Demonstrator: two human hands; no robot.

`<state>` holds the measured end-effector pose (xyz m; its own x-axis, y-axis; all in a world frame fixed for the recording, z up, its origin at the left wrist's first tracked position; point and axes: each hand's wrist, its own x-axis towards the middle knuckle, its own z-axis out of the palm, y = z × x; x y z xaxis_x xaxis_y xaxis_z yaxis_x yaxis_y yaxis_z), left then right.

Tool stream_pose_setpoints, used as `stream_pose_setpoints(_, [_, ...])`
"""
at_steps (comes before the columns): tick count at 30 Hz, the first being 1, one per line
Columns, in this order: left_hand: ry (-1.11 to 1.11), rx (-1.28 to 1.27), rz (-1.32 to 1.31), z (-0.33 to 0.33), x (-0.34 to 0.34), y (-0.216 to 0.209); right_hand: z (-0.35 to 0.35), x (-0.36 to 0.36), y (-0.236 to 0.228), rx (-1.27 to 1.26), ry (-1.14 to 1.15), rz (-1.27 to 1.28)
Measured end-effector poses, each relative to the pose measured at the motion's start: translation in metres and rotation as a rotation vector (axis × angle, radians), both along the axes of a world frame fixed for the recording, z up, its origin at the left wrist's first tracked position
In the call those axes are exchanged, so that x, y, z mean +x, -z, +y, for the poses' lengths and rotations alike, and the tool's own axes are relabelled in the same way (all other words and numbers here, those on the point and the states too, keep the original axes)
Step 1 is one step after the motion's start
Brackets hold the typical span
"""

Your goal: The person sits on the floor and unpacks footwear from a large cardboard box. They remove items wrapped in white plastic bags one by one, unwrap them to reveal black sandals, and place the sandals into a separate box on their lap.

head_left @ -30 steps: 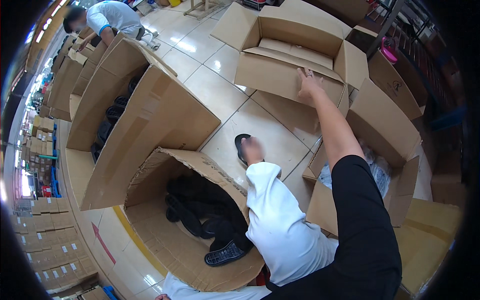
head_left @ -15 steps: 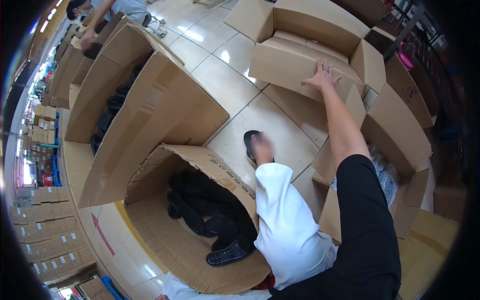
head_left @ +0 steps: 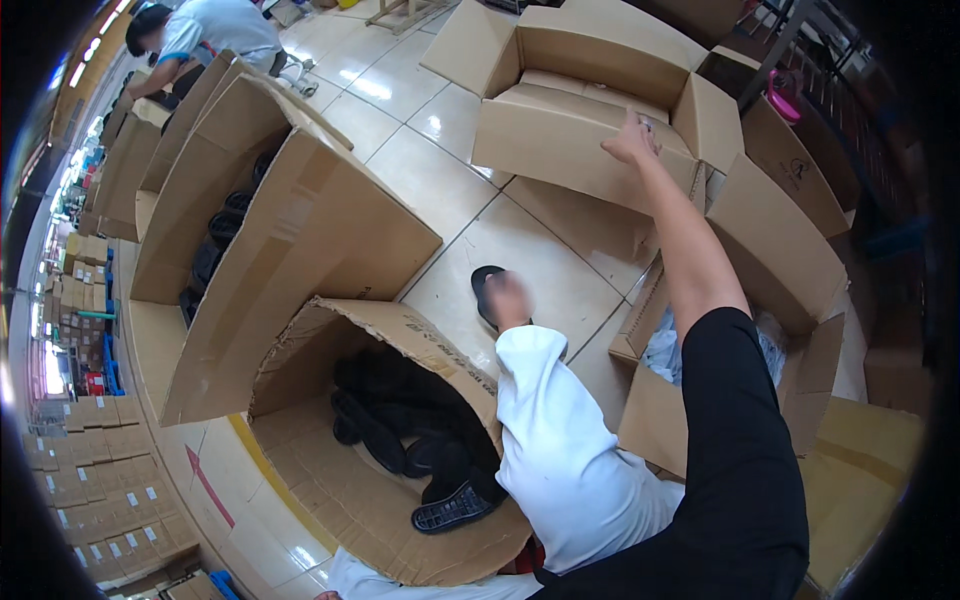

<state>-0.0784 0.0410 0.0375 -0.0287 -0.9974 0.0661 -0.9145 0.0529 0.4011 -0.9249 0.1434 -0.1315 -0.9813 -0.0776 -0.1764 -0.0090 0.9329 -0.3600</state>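
My right hand (head_left: 633, 140) reaches out to the far right and grips the upper edge of the near side of an open cardboard box (head_left: 560, 140). Its fingers bend over that edge, and the thumb lies along the outside. The part of this box's inside that shows is bare cardboard. Only a sliver of my left hand (head_left: 327, 595) shows at the lower edge, its fingers hidden. Close to it, a tilted cardboard carton (head_left: 300, 490) opens toward me, with several black shoe soles (head_left: 455, 508) piled inside.
A tall carton (head_left: 300, 220) holding black soles (head_left: 225, 225) stands at left. Beside my right arm, an open carton (head_left: 770, 240) contains clear plastic bags (head_left: 662, 350). My leg (head_left: 555, 400) extends across the tiled floor (head_left: 530, 240). Another person (head_left: 225, 40) bends over cartons at far left.
My right hand has gone from spread fingers on the box side to fingers curled over its edge. The view has shifted slightly. The other person's arm has moved lower.
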Motion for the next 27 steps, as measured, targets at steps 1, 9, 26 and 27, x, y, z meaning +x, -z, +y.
stream_pose_setpoints(1, [0.013, -0.001, 0.000, 0.000, 0.002, 0.000, -0.003, -0.001, -0.004, 0.007, -0.005, 0.140])
stream_pose_setpoints(9, [0.052, 0.011, -0.103, -0.007, -0.011, -0.005, -0.005, 0.014, 0.009, 0.282, -0.241, -0.100])
stream_pose_setpoints(26, [0.038, 0.010, -0.121, -0.009, 0.000, 0.007, 0.009, -0.004, 0.052, 0.336, -0.308, -0.158])
stream_pose_setpoints(27, [0.022, 0.010, -0.106, -0.011, -0.005, 0.005, 0.011, -0.011, 0.052, 0.319, -0.328, -0.232])
